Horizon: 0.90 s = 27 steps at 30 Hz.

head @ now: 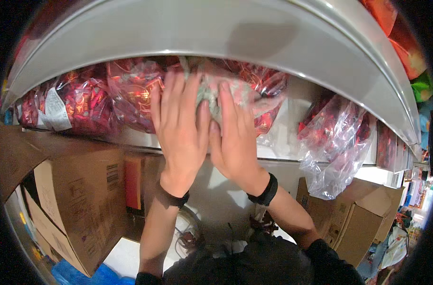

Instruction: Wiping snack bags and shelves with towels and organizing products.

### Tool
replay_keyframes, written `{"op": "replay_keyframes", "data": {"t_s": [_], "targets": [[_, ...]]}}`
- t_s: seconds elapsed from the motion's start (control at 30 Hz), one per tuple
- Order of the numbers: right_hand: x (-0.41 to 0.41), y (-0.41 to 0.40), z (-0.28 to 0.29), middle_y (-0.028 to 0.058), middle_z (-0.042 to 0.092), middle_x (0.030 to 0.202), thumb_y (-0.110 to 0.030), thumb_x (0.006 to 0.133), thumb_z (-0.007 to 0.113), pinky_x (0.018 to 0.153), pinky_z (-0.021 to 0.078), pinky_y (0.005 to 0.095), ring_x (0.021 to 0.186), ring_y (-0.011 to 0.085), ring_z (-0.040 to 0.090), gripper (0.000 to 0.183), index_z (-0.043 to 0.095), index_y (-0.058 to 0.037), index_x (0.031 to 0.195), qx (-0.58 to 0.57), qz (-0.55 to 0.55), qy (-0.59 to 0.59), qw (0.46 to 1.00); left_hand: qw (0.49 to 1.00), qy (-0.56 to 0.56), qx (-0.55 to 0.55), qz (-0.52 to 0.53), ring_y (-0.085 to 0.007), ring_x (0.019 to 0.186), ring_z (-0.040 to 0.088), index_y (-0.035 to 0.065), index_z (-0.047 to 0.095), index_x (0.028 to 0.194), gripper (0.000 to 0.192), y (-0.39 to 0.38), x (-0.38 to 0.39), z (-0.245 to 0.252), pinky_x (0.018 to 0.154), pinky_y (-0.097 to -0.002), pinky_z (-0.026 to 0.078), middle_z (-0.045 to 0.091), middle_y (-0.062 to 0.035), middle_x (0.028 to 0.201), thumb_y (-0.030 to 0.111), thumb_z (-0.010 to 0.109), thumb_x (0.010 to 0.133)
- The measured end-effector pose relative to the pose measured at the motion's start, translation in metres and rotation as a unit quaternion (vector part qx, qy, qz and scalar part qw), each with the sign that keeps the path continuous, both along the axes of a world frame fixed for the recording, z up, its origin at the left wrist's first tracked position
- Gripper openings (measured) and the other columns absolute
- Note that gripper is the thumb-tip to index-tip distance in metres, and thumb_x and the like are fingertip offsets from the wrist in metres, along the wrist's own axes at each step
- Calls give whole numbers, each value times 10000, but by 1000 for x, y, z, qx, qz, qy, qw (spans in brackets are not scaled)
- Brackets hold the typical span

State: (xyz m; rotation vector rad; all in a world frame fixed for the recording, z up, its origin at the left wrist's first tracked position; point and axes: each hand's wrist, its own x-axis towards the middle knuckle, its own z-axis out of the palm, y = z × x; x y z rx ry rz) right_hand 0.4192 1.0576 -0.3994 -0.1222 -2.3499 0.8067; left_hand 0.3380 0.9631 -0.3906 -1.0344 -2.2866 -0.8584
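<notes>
My left hand (180, 117) lies with fingers extended at the front of a metal shelf. Blurred fingertips reach over a pale green and pink patterned plastic bag (213, 87). Beside it, my right hand (236, 139) rests against the same bag, its thumb near my left thumb. Neither hand is seen to grip it; what lies under the palms is hidden. Left of my hands sits a clear plastic bag of red packets (132, 92) with gold print. More red packaging (271, 85) shows on the right, partly behind the pale bag. Both wrists wear black bands.
A grey shelf (173, 32) curves overhead, close above my hands. Another red bag (90, 103) bears a white label. At right, a clear plastic bag (334, 160) hangs over the lower shelf's edge. Cardboard boxes stand below left (88, 199) and below right (358, 221).
</notes>
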Motion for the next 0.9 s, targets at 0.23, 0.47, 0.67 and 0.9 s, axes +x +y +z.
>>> {"op": "replay_keyframes", "data": {"t_s": [0.23, 0.47, 0.67, 0.9], "targets": [[21, -7, -4, 306, 468, 1249, -235, 873, 591, 968, 320, 533, 950, 394, 495, 810, 154, 161, 1428, -38, -42, -128, 990, 997, -55, 33, 53, -439, 1417, 181, -29, 273, 1464, 607, -4, 13, -6, 1142, -541, 112, 192, -288, 1521, 159, 466, 920], [17, 6, -11, 364, 392, 1266, -291, 918, 549, 1055, 222, 552, 1120, 484, 393, 840, 75, 180, 1427, -15, -117, -80, 990, 997, -27, 44, 55, -444, 1401, 215, 18, 399, 1415, 670, -12, -10, 3, 1132, -528, 201, 285, -283, 1459, -113, 447, 759], [19, 17, -20, 349, 165, 1473, -230, 961, 469, 1143, 86, 482, 1384, 456, 150, 744, 51, 171, 1428, -102, -147, -60, 982, 980, -49, 140, 136, -349, 1270, 395, 12, 559, 1202, 352, -17, -2, 4, 1023, -432, 386, 436, -205, 1276, -24, 567, 852], [30, 19, -19, 363, 215, 1442, -227, 956, 495, 1132, 125, 483, 1345, 466, 231, 730, 96, 159, 1430, -64, -125, -91, 986, 981, -140, 115, 70, -302, 1059, 507, 65, 608, 1104, 310, -19, 20, -8, 883, -384, 451, 491, -142, 1126, 39, 699, 809]]}}
